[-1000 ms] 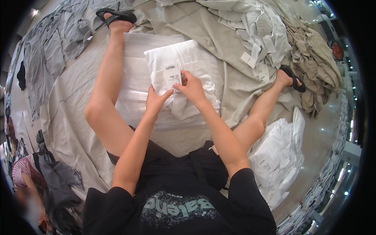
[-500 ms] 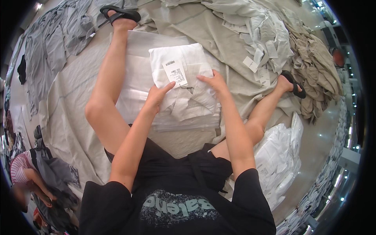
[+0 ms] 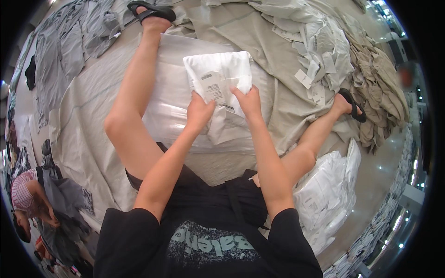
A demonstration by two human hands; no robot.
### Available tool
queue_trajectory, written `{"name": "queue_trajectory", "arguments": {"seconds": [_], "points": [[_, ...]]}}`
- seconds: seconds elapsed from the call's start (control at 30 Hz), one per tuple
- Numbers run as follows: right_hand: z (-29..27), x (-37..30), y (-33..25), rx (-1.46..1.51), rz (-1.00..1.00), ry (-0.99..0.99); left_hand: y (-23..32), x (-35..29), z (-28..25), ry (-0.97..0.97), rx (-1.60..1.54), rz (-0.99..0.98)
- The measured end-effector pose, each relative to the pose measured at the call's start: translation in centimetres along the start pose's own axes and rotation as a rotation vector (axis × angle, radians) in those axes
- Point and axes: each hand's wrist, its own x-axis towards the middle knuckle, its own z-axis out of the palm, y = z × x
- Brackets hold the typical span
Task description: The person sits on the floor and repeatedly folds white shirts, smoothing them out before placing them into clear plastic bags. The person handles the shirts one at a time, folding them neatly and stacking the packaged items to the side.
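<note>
Between my spread legs, a folded white shirt (image 3: 238, 69) is held in both hands above a layer of clear plastic bags (image 3: 168, 95). A white printed tag (image 3: 212, 85) lies on the shirt's upper face. My left hand (image 3: 201, 111) grips the left edge, its thumb close to the tag's lower end. Opposite it, my right hand (image 3: 249, 101) pinches the right edge with the thumb on top. The fingers of both hands are hidden under the shirt. Below the thumbs, the shirt's lower part hangs loosely.
Beige cloth (image 3: 88, 134) covers the floor around me. Grey garments (image 3: 58, 55) lie at the far left, white garments (image 3: 320, 37) and a brown heap (image 3: 378, 88) at the far right. Bagged white garments (image 3: 324, 190) rest by my right thigh. Another person (image 3: 30, 194) works at the left.
My hands have come closer together and the shirt has shifted slightly right. Its lower part, spread out earlier, now shows narrower between my hands.
</note>
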Motion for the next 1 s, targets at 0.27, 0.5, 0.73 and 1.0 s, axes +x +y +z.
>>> {"name": "queue_trajectory", "arguments": {"seconds": [0.27,0.5,0.73,1.0], "points": [[4.6,-0.8,0.0,-0.408,-0.170,0.103,-0.2,-1.6,1.8,-0.096,0.040,0.354],[4.5,-1.6,-1.1,-0.588,-0.040,0.199,-4.4,2.7,-1.7,0.238,-0.163,-0.204],[4.6,-1.4,0.3,-0.531,-0.101,0.243,0.5,2.2,1.5,0.218,-0.239,-0.116],[2.1,-0.9,-0.4,0.156,0.061,-0.082,3.1,-3.1,4.2,0.013,-0.328,0.335]]}}
